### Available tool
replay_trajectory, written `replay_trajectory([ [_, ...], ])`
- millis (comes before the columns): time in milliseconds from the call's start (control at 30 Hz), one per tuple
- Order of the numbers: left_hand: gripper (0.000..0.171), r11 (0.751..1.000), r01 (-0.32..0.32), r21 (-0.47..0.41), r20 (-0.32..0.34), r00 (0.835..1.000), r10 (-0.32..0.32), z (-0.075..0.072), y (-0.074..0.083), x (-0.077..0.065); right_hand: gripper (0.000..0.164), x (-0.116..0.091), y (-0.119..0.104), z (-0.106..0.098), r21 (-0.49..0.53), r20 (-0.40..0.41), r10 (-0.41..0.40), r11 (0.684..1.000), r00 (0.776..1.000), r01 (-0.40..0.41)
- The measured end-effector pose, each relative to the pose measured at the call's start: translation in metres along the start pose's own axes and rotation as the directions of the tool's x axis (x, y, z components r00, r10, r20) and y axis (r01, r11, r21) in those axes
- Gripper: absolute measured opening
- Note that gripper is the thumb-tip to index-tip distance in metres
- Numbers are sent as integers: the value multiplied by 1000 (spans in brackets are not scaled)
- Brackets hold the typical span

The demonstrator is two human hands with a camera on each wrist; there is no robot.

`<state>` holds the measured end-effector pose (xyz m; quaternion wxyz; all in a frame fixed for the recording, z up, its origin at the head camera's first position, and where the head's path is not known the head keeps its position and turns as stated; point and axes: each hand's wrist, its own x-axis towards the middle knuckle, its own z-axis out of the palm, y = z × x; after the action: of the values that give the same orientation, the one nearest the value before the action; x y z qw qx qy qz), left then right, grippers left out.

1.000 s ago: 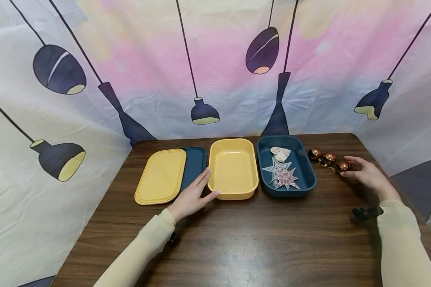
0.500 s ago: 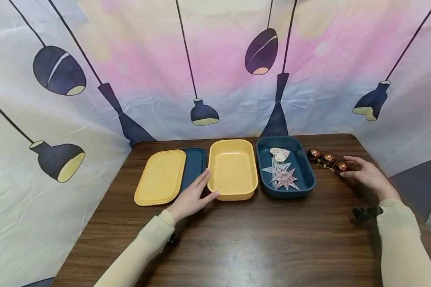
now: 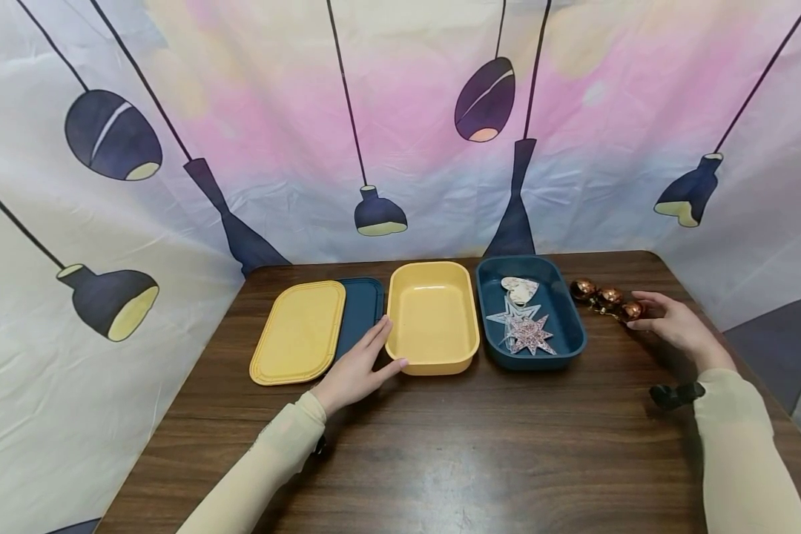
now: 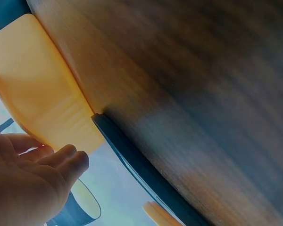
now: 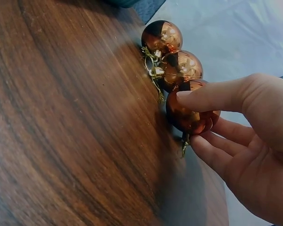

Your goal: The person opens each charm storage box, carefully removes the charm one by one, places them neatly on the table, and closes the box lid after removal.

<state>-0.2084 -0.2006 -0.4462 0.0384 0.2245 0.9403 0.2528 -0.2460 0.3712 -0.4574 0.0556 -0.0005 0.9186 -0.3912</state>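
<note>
My right hand (image 3: 682, 334) pinches the nearest of three shiny copper Christmas baubles between thumb and fingers; that bauble (image 5: 186, 113) is still beside the others. The other two baubles (image 3: 584, 288) lie in a row with it on the table, gold strings among them. My left hand (image 3: 357, 371) rests with extended fingers against the left side and front corner of the yellow box (image 3: 434, 367). To its right stands a blue box (image 3: 570, 326) holding a heart ornament (image 3: 520, 288), a pale star (image 3: 503, 317) and a glittery pink star (image 3: 532, 335).
A yellow lid (image 3: 299, 334) partly overlaps a blue lid (image 3: 360, 304) left of the yellow box. The brown wooden table (image 3: 454, 452) ends at a printed cloth backdrop (image 3: 274, 133) behind.
My right hand has shifted slightly left, with the pinched bauble moving a little toward the others. The left hand and both boxes stay in place.
</note>
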Motion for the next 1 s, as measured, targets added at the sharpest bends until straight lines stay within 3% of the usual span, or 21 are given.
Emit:
replay_trajectory([
  [1000,93,1000,3,5,3,1000,-3,0,0,1,89,-5,1,-5,-1,29,-22,1000,999,22],
])
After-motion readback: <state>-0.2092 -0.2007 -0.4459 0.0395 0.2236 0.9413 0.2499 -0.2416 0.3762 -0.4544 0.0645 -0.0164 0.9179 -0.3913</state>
